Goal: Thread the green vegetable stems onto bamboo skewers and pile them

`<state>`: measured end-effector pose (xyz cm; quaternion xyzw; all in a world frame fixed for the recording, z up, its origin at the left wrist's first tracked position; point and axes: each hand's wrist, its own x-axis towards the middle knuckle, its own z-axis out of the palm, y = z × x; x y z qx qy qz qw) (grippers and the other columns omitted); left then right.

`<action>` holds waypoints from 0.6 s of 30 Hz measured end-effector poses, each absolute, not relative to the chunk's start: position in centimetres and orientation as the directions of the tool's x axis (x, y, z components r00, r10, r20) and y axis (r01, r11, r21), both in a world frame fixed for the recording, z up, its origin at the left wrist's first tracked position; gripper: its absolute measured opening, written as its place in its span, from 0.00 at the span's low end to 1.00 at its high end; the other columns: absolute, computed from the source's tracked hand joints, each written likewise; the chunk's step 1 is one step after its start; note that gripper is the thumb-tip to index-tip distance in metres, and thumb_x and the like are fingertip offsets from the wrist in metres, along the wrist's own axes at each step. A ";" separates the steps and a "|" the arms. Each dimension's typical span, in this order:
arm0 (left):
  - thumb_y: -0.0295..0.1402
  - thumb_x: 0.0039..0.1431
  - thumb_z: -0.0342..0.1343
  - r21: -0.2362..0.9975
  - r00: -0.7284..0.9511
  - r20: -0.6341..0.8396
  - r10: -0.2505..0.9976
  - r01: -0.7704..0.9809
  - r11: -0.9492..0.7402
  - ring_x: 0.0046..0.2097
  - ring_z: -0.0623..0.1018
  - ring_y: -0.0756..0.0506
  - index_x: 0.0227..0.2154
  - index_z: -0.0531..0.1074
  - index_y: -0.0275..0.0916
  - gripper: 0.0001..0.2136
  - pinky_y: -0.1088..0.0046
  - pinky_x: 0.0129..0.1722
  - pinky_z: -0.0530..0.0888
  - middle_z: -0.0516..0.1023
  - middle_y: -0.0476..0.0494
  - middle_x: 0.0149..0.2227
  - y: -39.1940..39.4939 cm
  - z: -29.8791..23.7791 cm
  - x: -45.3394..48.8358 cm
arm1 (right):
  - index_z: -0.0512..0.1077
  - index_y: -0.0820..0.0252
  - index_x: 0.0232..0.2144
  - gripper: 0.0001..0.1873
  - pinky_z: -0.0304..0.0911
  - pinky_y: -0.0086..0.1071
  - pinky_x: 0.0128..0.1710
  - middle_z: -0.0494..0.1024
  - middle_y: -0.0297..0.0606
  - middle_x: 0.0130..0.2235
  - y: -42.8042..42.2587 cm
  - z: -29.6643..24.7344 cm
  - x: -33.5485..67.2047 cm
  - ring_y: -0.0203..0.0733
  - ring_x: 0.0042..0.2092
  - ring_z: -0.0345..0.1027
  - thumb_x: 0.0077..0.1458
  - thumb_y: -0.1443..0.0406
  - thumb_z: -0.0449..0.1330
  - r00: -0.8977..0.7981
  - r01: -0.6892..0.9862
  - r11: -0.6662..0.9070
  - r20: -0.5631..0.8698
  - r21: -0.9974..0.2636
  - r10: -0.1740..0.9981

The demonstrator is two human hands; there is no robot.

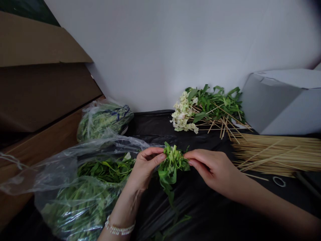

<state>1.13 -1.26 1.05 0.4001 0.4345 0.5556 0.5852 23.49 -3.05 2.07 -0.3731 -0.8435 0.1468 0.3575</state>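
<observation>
1. Fingers of the left hand [146, 165] pinched the greens [173, 162] above black sheeting [205, 211]; the right hand's [218, 172] gripped their edge.
2. Leaves on sticks [213, 103] lay by the wall [150, 50], seemingly done.
3. Many bare sticks [276, 154] and a bag [75, 204] of leaves were left.

bag [77, 209]: glossy plastic (crinkled, too) | skewers [273, 154]: matt wood | sheet [200, 211]: plastic, faint sheen | carton [45, 97]: matt cardboard | greens [173, 162]: smooth

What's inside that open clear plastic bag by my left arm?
Leafy greens lie in the clear plastic bag, uncovered near its mouth and showing through the film below. Anything deeper is hidden, and your left arm covers part.
</observation>
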 end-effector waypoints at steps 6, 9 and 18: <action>0.33 0.33 0.75 0.947 0.033 -0.093 0.995 -0.307 0.099 0.25 0.75 0.52 0.24 0.81 0.38 0.12 0.77 0.31 0.72 0.80 0.49 0.23 -1.2 1.3 1.2 | 0.73 0.56 0.42 0.11 0.69 0.31 0.39 0.81 0.38 0.41 -3.1 1.8 23.4 0.38 0.40 0.75 0.64 0.69 0.51 -0.471 0.515 0.676 0.485 -0.527 0.737; 0.33 0.32 0.76 0.940 0.059 -0.130 0.990 -0.312 0.142 0.25 0.74 0.52 0.23 0.81 0.37 0.12 0.77 0.30 0.71 0.79 0.49 0.22 -1.3 1.6 1.2 | 0.73 0.56 0.42 0.12 0.69 0.31 0.39 0.81 0.38 0.40 -3.3 1.6 23.2 0.38 0.39 0.76 0.63 0.70 0.50 -0.484 0.499 0.700 0.506 -0.511 0.714; 0.32 0.33 0.75 0.924 0.124 -0.188 0.974 -0.313 0.218 0.26 0.75 0.53 0.23 0.81 0.37 0.12 0.78 0.31 0.70 0.80 0.49 0.24 -1.4 0.5 1.5 | 0.73 0.57 0.42 0.14 0.68 0.31 0.37 0.81 0.37 0.37 -3.2 0.9 23.0 0.37 0.36 0.75 0.63 0.72 0.49 -0.496 0.503 0.727 0.533 -0.467 0.685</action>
